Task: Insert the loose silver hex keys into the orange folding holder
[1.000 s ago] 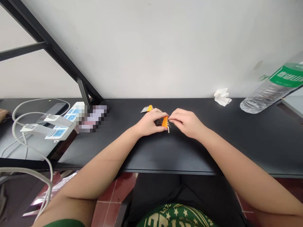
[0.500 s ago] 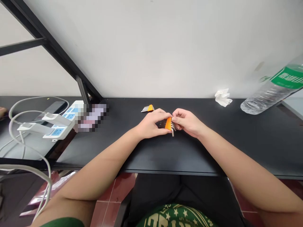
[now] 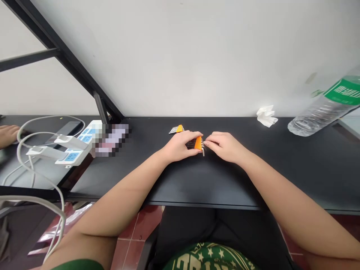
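My left hand (image 3: pixel 180 146) is closed around an orange holder (image 3: pixel 198 143) with several silver hex keys in it, the thumb below and the fingers above. The bent ends of the keys stick out on the right; one short hex key end (image 3: pixel 203 151) points down toward me. My right hand (image 3: pixel 223 145) has thumb and fingers pinched at these bent ends, on what looks like one hex key, mostly hidden by the fingertips. Just behind my left hand a second orange holder (image 3: pixel 179 128) with hex keys lies on the black desk (image 3: pixel 180 183).
On the left are a white power strip (image 3: pixel 81 144) with plugs and cables, a phone (image 3: pixel 66 131), and another person's hand (image 3: pixel 8 135). A crumpled tissue (image 3: pixel 266 115) lies by the wall. A large plastic bottle (image 3: pixel 323 108) leans at the right.
My right hand has shifted slightly right, away from the orange holder, and its fingers have straightened a little. The holder has moved slightly up and left. Another person's hand shows more at far left.
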Demonstrator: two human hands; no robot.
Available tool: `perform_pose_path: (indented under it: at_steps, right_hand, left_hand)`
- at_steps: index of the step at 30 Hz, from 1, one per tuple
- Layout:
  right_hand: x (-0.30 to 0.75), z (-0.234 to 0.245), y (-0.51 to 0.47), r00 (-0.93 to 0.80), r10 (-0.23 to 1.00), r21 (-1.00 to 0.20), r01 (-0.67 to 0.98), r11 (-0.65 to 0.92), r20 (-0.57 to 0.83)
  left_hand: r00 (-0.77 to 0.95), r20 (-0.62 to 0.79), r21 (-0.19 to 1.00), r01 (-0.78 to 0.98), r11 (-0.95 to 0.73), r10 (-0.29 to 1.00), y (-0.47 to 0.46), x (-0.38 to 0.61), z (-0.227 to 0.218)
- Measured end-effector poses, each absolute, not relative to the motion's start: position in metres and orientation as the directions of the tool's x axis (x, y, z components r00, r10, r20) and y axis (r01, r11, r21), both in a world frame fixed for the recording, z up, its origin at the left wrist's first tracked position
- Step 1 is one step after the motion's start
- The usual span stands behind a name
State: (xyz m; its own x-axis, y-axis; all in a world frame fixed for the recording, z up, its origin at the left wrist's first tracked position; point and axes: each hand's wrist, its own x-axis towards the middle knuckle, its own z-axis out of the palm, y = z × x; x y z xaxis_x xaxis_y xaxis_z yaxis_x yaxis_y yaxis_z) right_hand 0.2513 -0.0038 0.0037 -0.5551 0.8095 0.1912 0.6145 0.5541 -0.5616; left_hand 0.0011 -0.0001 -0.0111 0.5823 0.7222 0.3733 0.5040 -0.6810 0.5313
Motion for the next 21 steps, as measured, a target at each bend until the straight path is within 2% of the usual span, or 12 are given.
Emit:
perform_pose_path:
  at_steps: [2,5,8,12,15,21]
  right_hand:
    - [0.261,0.005,0.002,-0.529,0.837,-0.463,0.711,0.529,0.143]
    - [0.274,0.005,0.011,-0.513,0.858,-0.335,0.81,0.481,-0.011]
    - [0.275,0.005,0.013,-0.509,0.849,-0.287,0.842,0.457,-0.141]
    - [0.262,0.005,0.006,-0.456,0.863,-0.218,0.884,0.413,-0.216]
    - [0.255,0.003,0.001,-0.458,0.873,-0.214,0.881,0.422,-0.164]
    - [0.253,-0.002,0.001,-0.518,0.833,-0.5,0.679,0.538,0.193]
  left_hand:
    - [0.571,0.335,0.549,0.528,-0.647,0.75,0.002,-0.002,-0.012]
    - [0.547,0.267,0.594,0.555,-0.582,0.793,0.004,-0.005,-0.012]
    - [0.532,0.188,0.647,0.565,-0.511,0.826,0.004,-0.006,-0.012]
    - [0.546,0.134,0.681,0.555,-0.477,0.827,0.003,-0.003,-0.013]
    - [0.531,0.135,0.687,0.558,-0.466,0.836,0.005,-0.001,-0.015]
    - [0.501,0.172,0.68,0.562,-0.47,0.848,0.005,0.0,-0.014]
